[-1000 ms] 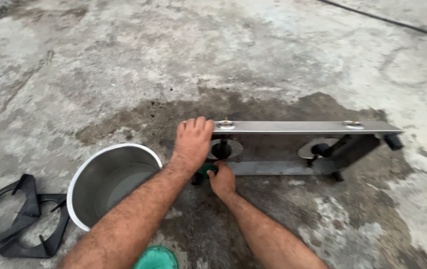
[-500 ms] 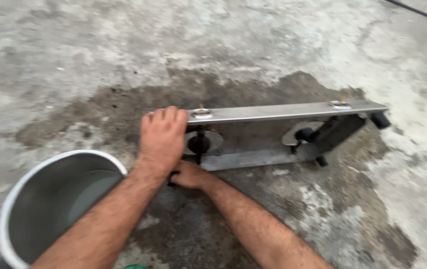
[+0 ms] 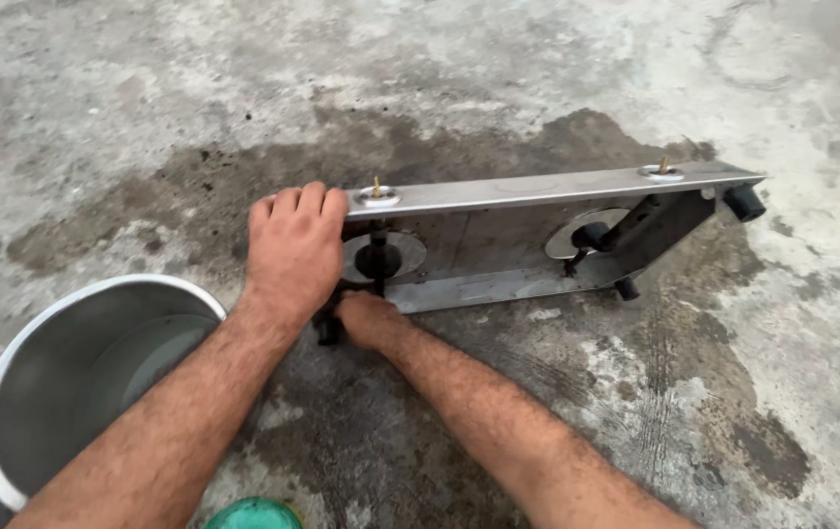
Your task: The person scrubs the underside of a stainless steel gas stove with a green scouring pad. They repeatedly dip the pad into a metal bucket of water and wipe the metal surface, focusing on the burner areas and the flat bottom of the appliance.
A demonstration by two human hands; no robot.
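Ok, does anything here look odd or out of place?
Yes: the metal stove body stands on its long edge on the concrete floor, underside facing the camera. A dark wet patch spreads around it. Left hand steadies its end.

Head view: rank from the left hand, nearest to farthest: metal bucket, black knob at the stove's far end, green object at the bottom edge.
From the left hand, which grips the stove's near end:
1. Metal bucket, to its lower left.
2. Green object, below, at the frame's bottom edge.
3. Black knob, far right, at the stove's other end.
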